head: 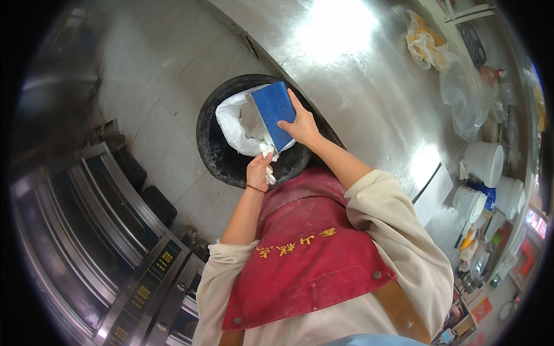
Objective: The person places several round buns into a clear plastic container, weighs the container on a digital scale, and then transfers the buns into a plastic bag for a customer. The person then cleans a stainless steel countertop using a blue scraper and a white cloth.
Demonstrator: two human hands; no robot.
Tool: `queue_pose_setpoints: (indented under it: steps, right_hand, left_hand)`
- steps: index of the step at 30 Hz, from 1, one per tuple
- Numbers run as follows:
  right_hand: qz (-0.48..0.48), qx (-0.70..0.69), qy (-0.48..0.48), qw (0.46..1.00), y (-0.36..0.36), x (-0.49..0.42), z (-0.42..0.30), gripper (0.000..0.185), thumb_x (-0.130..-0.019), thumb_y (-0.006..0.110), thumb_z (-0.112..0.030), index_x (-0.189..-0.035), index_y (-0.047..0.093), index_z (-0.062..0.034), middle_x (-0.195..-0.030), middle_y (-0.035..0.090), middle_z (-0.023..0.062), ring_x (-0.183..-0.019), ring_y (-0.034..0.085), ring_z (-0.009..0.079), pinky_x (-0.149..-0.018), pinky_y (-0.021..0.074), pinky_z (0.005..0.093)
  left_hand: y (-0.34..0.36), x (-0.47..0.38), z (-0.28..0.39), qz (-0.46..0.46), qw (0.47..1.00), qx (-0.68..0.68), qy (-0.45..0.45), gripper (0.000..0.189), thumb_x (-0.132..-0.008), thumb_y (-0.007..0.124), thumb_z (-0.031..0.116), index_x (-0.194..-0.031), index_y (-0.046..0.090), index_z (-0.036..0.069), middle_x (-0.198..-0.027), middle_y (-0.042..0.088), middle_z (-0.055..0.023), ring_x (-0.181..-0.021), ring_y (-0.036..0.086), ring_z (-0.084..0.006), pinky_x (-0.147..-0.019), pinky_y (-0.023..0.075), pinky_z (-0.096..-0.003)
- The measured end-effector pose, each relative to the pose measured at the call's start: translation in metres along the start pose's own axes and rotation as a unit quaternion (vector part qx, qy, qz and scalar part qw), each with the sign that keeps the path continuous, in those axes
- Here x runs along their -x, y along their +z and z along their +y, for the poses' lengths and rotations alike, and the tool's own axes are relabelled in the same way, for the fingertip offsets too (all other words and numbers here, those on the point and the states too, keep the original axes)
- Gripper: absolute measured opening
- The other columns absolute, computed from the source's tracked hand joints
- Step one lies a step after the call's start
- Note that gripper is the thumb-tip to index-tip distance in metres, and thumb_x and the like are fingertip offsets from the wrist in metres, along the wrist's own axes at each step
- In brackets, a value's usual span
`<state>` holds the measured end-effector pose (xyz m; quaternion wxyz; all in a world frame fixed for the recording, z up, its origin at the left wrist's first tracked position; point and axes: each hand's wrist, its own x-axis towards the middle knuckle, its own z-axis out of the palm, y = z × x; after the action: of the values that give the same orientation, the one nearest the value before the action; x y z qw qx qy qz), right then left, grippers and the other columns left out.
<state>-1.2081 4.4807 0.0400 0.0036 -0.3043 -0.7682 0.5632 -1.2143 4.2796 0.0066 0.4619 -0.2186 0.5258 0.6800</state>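
Observation:
A blue rectangular box (pixel 272 114) with a pale rim is tilted on edge over a black round bin (pixel 212 151). My right hand (pixel 301 123) grips the box along its right side, thumb on the flat blue face. Crumpled white paper tissue (pixel 267 150) is pinched in the fingers of my left hand (pixel 259 171), close to the box's lower corner. Inside the bin, a white plastic bag (pixel 229 125) is gathered in a ring under the box. The box covers part of the bag's mouth, and its inside is turned away from me.
A stainless steel worktop (pixel 368 95) runs along the right, with plastic bags (pixel 465 97), white tubs (pixel 482 162) and a white board (pixel 435 192) on it. A metal oven (pixel 99 229) stands at lower left. Pale tiles (pixel 164 125) cover the floor.

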Motion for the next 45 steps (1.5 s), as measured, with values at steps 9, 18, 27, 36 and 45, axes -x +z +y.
queue_pose_setpoints:
  steps: [9,18,27,36,45]
  right_hand:
    - [-0.077,-0.058,0.006,0.995,-0.008,0.017,0.004,0.09,-0.064,0.072,-0.006,-0.142,0.026,-0.0077,-0.12,0.055,0.0191,-0.104,0.057,0.0232,-0.092,0.0422,0.0312]
    - [-0.123,-0.114,-0.001,0.986,-0.034,0.047,0.009,0.09,-0.065,0.073,-0.007,-0.141,0.026,-0.0049,-0.132,0.045,0.0165,-0.119,0.046,0.0229,-0.1,0.0343,0.0311]
    - [0.472,-0.11,0.117,0.867,-0.195,0.136,0.141,0.089,-0.071,0.074,-0.016,-0.141,0.021,-0.0006,-0.138,0.034,0.0183,-0.125,0.038,0.027,-0.104,0.0306,0.0352]
    - [0.552,0.316,0.184,0.75,-0.238,0.203,0.201,0.087,-0.07,0.072,-0.019,-0.139,0.025,0.0012,-0.135,0.038,0.0244,-0.122,0.038,0.0378,-0.103,0.0297,0.0435]
    - [0.042,-0.23,-0.105,0.967,-0.06,0.093,0.016,0.035,-0.08,0.066,-0.011,-0.113,0.06,-0.0027,-0.095,0.058,0.0077,-0.078,0.057,0.0128,-0.065,0.0479,0.0236]
  left_hand:
    - [0.014,-0.005,0.023,0.083,0.996,-0.013,0.026,0.013,-0.079,0.068,0.009,-0.09,0.064,0.005,-0.069,0.06,0.0031,-0.046,0.044,-0.0028,-0.042,0.0327,-0.0172]
    - [-0.013,-0.081,0.069,0.07,0.994,0.026,0.085,0.025,-0.08,0.063,0.005,-0.103,0.059,-0.004,-0.093,0.063,-0.0107,-0.083,0.062,-0.0221,-0.073,0.0499,-0.0331]
    - [0.005,-0.06,0.109,-0.096,0.986,0.094,0.098,0.016,-0.09,0.054,0.016,-0.103,0.055,0.007,-0.081,0.059,-0.0025,-0.054,0.051,-0.0092,-0.047,0.0429,-0.0229]
    - [0.051,-0.021,0.071,-0.175,0.976,0.104,0.072,0.016,-0.092,0.052,0.012,-0.108,0.049,0.011,-0.085,0.057,-0.0031,-0.045,0.042,-0.0084,-0.04,0.0331,-0.0223]
    - [0.085,0.002,0.041,-0.248,0.966,0.068,-0.02,0.018,-0.088,0.053,0.004,-0.105,0.058,0.008,-0.084,0.06,-0.0024,-0.051,0.047,-0.0076,-0.042,0.036,-0.02]
